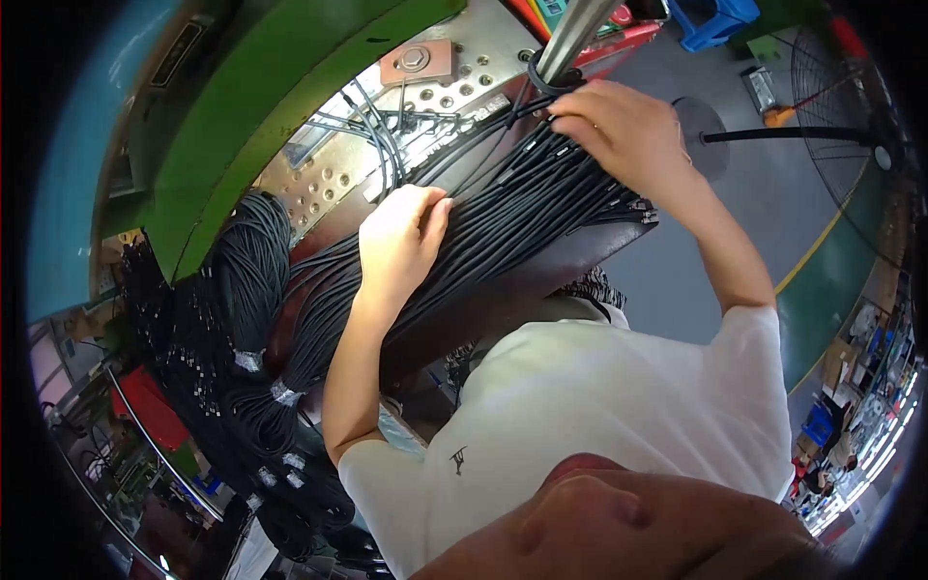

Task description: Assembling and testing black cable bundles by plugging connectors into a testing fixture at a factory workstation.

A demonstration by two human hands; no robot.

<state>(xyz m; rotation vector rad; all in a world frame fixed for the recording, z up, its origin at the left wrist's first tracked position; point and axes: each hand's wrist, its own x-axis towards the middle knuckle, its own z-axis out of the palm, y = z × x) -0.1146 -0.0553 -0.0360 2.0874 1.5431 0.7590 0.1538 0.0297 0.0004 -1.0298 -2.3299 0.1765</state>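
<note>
A wide bundle of black cables [512, 198] lies across a dark bench in front of me, with small connectors at its right end. My left hand [396, 242] rests over the bundle, thumb and fingers curled together around a black cable. Farther right, beside a metal post [570, 43], my right hand [633, 135] pinches the black cables near their ends; its fingertips partly cover them. Some dark cable loops around the post's foot. Behind my hands sits a perforated metal plate [314, 198] with a few thin loose cables [372, 126] on it.
A large green machine frame [261, 116] curves over the left side. A bolted block [416, 61] sits on the plate. Tied cable coils [253, 266] hang at the left. On the right stand a wire fan guard [836, 126] and a blue stool [710, 21].
</note>
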